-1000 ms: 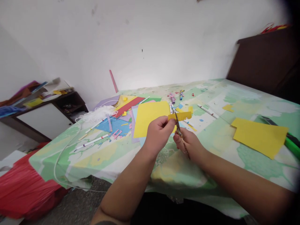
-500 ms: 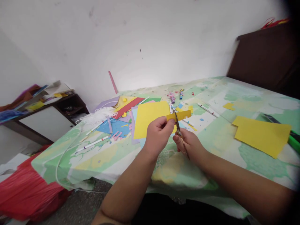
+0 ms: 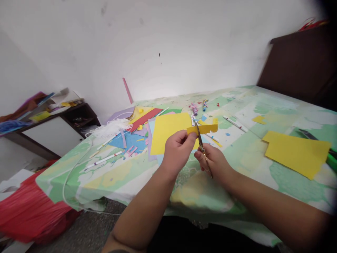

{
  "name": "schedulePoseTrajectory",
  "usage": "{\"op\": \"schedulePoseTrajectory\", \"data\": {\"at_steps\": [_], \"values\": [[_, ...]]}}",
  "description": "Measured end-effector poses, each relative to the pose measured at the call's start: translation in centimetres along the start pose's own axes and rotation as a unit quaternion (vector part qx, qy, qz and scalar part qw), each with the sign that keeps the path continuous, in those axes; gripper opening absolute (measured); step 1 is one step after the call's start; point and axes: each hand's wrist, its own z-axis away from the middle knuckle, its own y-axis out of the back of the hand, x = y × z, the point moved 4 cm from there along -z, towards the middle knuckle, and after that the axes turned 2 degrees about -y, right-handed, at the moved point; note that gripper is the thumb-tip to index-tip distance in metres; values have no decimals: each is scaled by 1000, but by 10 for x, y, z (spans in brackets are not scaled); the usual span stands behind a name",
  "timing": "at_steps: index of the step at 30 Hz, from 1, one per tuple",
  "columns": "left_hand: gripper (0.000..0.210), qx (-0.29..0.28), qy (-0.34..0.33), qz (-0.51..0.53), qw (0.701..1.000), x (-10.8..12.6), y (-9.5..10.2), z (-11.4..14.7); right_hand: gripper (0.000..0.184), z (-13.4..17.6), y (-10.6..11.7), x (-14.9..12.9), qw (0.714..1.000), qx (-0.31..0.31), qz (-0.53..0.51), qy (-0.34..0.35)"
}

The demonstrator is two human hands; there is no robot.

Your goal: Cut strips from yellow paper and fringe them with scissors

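Between the thumb and fingers of my left hand (image 3: 179, 147) is the left end of a yellow paper strip (image 3: 210, 129). Short cuts fringe the strip's lower edge toward its right end. My right hand (image 3: 213, 157) is closed around a pair of scissors (image 3: 202, 147), whose blades point up and away and cross the strip just right of my left thumb. How far the blades are apart I cannot tell. Behind my hands lies a yellow sheet (image 3: 168, 128) on other coloured papers. Two small rolled paper pieces, one purple (image 3: 194, 110) and one blue (image 3: 204, 106), stand farther back.
A cut yellow sheet (image 3: 297, 153) lies at the right, by a dark-bladed tool (image 3: 308, 134). White string (image 3: 112, 128), markers (image 3: 104, 161) and paper scraps cover the left of the patterned tablecloth (image 3: 105, 186). A red bag (image 3: 34, 211) sits on the floor at left.
The view has shifted slightly. My hands hold the strip and scissors in nearly the same place, and the fringed end of the strip appears a little farther right.
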Motion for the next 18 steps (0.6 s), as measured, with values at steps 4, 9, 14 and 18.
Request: {"op": "schedulePoseTrajectory", "data": {"at_steps": [4,9,14,18], "values": [[35,8,2,12,1000,-1,0,-1,41,1,1,-1,999,16,12,32],[29,21,41,3,999,-7,1,-1,40,-1,0,-2,999,2,34,31],[29,17,30,-53,998,-6,1,-1,37,-3,0,-1,998,2,65,12],[29,10,4,-97,995,-5,0,-1,35,-3,0,-1,997,-4,74,3]]}}
